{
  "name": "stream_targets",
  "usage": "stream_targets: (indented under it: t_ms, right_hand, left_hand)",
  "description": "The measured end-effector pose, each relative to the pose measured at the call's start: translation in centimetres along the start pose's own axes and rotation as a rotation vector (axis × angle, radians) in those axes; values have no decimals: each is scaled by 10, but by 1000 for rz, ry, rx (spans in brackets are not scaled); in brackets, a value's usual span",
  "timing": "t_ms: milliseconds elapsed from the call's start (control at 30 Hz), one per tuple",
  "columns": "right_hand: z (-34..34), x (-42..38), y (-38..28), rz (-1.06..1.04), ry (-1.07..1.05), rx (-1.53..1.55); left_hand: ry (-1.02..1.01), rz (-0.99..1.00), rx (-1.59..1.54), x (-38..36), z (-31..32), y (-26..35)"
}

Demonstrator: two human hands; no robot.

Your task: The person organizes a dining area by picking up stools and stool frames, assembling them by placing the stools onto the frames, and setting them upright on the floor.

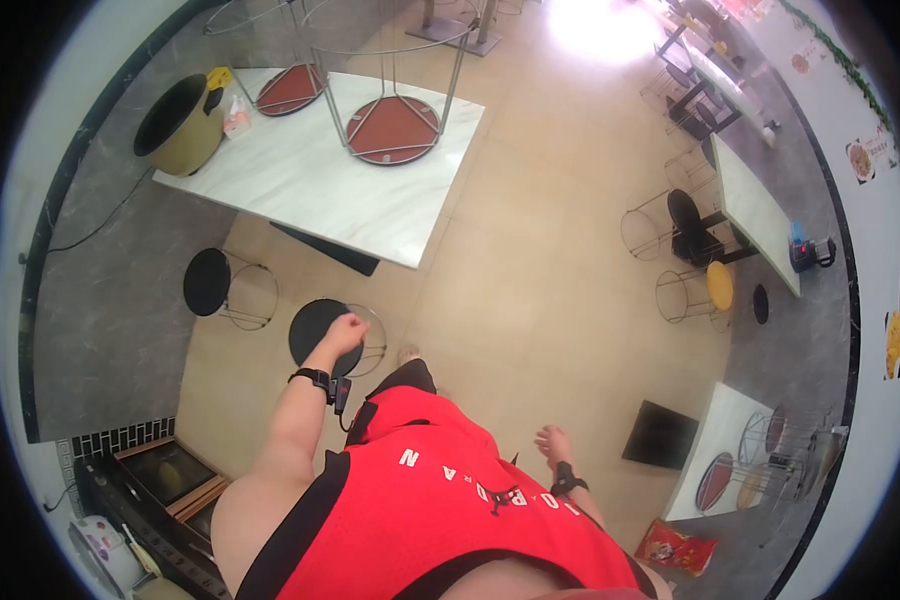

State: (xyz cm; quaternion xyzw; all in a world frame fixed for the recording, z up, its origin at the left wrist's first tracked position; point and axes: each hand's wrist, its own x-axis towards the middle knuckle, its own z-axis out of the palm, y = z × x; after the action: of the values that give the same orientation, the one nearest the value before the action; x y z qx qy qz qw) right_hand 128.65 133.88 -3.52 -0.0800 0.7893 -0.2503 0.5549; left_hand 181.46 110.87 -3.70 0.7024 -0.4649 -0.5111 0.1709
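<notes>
Black round stool [315, 330] under left hand [346, 332]

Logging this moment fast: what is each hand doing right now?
Left hand: closed on the black stool.
Right hand: open, holding nothing.

A beige tiled floor [560, 260] is seen, washed out by bright glare at the top. A white marble surface [310, 180] carries two upturned stools and a yellow pot [180, 125]. Dark grey walls [100, 300] are seen at the left, and further stools stand at the right.
</notes>
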Motion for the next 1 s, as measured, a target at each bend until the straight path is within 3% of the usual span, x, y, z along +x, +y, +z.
stream_targets:
  t_ms: [100, 167, 300, 367, 433, 467, 500, 567, 600, 667, 733, 800, 933, 967, 1000]
  right_hand:
    - [26, 9, -39, -15, -112, -86]
    - [36, 16, -76, -59, -252, -275]
    - [31, 38, -150, -100, -251, -333]
    - [14, 56, -183, -100, -139, -275]
    - [-2, 80, -202, -106, -91, -197]
    - [-11, 90, -208, -112, -33, -127]
    - [-16, 100, -212, -118, 26, -53]
    - [-27, 126, -207, -76, 33, -21]
    - [-32, 142, -206, -46, 30, -8]
    - [-33, 137, -237, -12, 9, -266]
    - [-46, 161, -262, -29, -40, -412]
    - [-62, 187, -291, -43, -78, -515]
    - [-108, 253, -393, -54, -103, -625]
    - [-115, 277, -428, -79, -116, -628]
    - [-130, 325, -450, -246, -295, -653]
  left_hand:
    - [-49, -19, -130, 19, -3, 106]
    - [-90, 127, -354, 50, -2, 152]
    - [-46, 327, -423, 110, -13, 252]
    - [199, 462, -191, 150, -14, 284]
    - [214, 459, -240, 182, -13, 317]
    - [335, 452, -236, 195, -11, 332]
    - [455, 449, -229, 208, -9, 345]
    - [441, 404, -317, 248, -5, 361]
    - [532, 419, -315, 264, 1, 366]
    - [620, 359, -364, 290, 16, 374]
    - [651, 364, -603, 335, 35, 355]
    - [698, 422, -552, 351, 40, 353]
    - [708, 285, -841, 337, 34, 394]
    - [712, 262, -793, 344, 30, 402]
    - [721, 220, -738, 345, 25, 400]
